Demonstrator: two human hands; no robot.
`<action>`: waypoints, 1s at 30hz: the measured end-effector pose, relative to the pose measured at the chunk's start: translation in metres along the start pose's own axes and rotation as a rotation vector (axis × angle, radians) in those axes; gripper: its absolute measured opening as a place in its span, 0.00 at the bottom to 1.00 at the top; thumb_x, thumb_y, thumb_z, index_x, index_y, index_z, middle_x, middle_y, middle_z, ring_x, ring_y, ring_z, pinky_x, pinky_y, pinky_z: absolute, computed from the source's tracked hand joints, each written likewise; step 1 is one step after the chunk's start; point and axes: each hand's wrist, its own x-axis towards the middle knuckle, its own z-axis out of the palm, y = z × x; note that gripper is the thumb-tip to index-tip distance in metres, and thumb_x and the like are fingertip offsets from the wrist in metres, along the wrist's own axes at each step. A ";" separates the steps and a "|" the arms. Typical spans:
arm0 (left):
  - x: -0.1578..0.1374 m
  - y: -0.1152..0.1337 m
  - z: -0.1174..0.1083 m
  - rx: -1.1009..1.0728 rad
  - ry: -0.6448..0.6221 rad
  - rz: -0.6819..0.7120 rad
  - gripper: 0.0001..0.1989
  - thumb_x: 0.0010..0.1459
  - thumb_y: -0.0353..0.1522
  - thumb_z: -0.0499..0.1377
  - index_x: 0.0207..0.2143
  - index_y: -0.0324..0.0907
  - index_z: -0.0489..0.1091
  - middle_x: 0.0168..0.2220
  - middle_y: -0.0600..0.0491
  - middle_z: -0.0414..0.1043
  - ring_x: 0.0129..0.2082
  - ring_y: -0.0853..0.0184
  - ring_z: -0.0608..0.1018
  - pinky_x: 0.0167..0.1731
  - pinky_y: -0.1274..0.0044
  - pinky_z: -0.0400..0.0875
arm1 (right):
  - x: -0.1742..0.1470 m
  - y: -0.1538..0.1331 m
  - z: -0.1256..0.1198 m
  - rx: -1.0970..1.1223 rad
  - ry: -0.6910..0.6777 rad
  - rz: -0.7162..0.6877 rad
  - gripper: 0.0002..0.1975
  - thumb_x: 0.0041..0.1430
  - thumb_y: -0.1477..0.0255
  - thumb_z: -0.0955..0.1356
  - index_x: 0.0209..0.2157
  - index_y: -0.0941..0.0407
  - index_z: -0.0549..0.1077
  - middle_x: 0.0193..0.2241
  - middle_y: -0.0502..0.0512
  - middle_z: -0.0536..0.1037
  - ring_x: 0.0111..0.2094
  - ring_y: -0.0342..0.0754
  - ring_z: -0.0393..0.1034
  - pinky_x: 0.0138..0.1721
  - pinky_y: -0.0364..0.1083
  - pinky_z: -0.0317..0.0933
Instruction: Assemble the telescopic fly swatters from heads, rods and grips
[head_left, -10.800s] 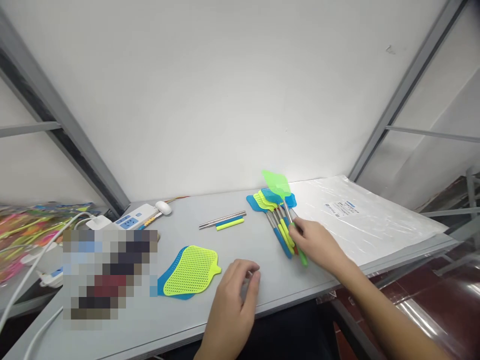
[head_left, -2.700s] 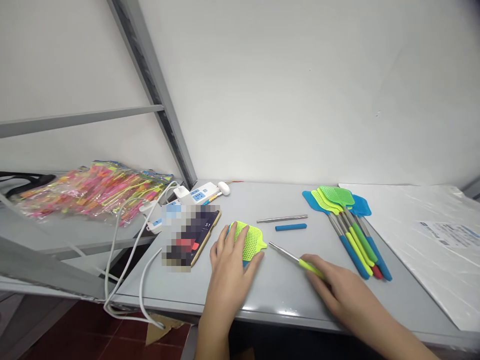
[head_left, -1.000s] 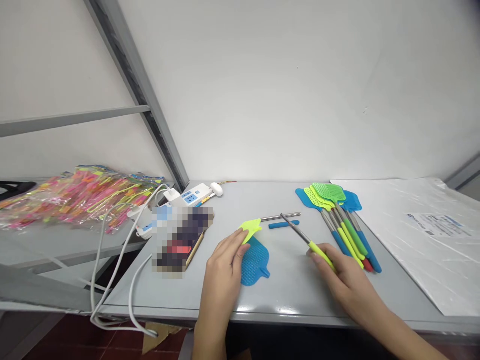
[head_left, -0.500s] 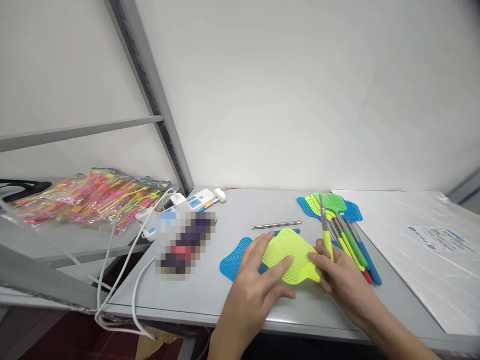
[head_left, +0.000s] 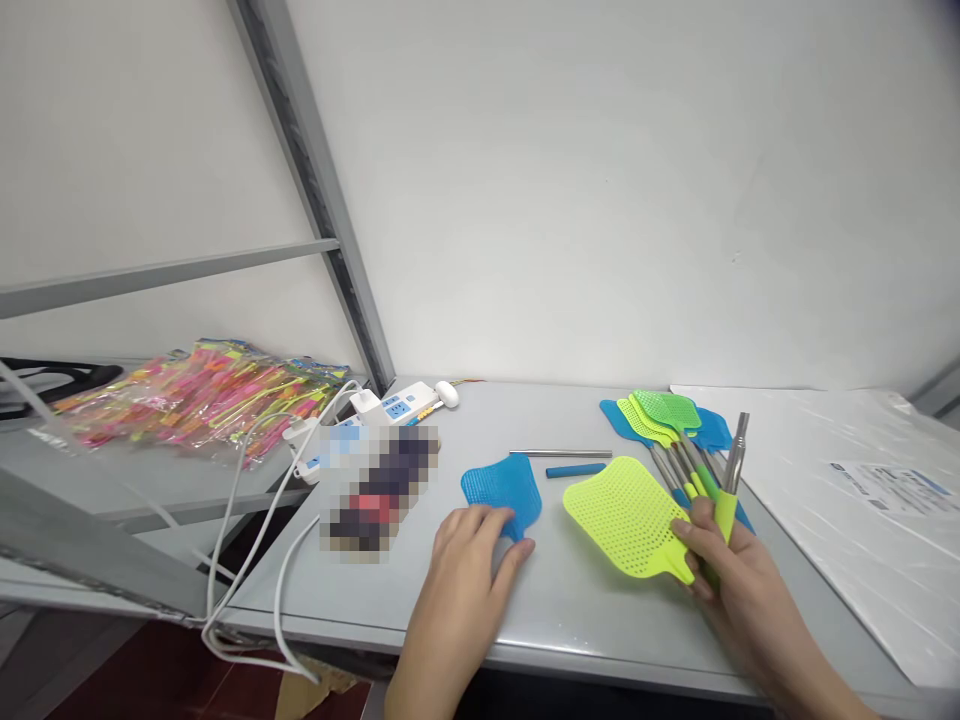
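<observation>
My right hand (head_left: 731, 570) is closed around a yellow-green fly swatter head (head_left: 626, 515) and a yellow-green grip (head_left: 724, 515) with a metal rod sticking up. The perforated head points left, above the table. On the table lies a blue fly swatter head (head_left: 501, 485), its neck toward me. My left hand (head_left: 465, 570) has thumb and index finger about that neck; the other fingers are bent over its lower edge. Behind the head are a thin metal rod (head_left: 562, 454) and a blue grip tube (head_left: 576, 470).
Several fly swatters in green, yellow and blue (head_left: 667, 410) are piled at the right. Beside them lies a large white wrapped sheet (head_left: 817, 440). A power strip (head_left: 409, 400) with white cables (head_left: 274, 590) and a pixelated object (head_left: 379, 495) are at the left, near bagged colourful items (head_left: 202, 400).
My right hand has carried the yellow-green head and grip to the right. My left hand has let go of the yellow-green head and moved to the blue one, which has turned and shifted.
</observation>
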 end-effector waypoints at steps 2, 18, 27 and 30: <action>0.000 0.002 0.003 0.027 0.053 0.025 0.15 0.64 0.39 0.53 0.50 0.47 0.70 0.49 0.48 0.71 0.52 0.55 0.68 0.55 0.59 0.57 | -0.005 -0.001 0.008 0.019 -0.045 -0.003 0.19 0.56 0.62 0.71 0.27 0.52 0.56 0.18 0.40 0.55 0.15 0.38 0.50 0.19 0.41 0.49; -0.016 0.060 0.060 -1.241 -0.174 -0.336 0.18 0.54 0.46 0.63 0.26 0.41 0.67 0.19 0.59 0.58 0.19 0.74 0.59 0.18 0.81 0.54 | -0.038 -0.001 0.040 -0.222 -0.256 -0.219 0.22 0.61 0.58 0.66 0.22 0.53 0.52 0.20 0.46 0.59 0.24 0.43 0.56 0.27 0.43 0.56; 0.003 0.032 0.015 -1.400 0.358 -0.286 0.14 0.59 0.40 0.60 0.28 0.41 0.64 0.20 0.59 0.59 0.19 0.75 0.60 0.19 0.82 0.56 | -0.040 0.001 0.033 -0.771 -0.512 -0.205 0.19 0.67 0.56 0.57 0.27 0.53 0.59 0.27 0.49 0.67 0.30 0.46 0.62 0.33 0.44 0.57; 0.003 0.033 0.011 -1.380 0.427 -0.250 0.14 0.59 0.40 0.61 0.27 0.41 0.64 0.20 0.59 0.59 0.19 0.75 0.59 0.18 0.82 0.56 | -0.041 0.002 0.038 -0.870 -0.593 -0.235 0.18 0.68 0.57 0.57 0.28 0.53 0.61 0.27 0.49 0.69 0.30 0.45 0.63 0.32 0.43 0.56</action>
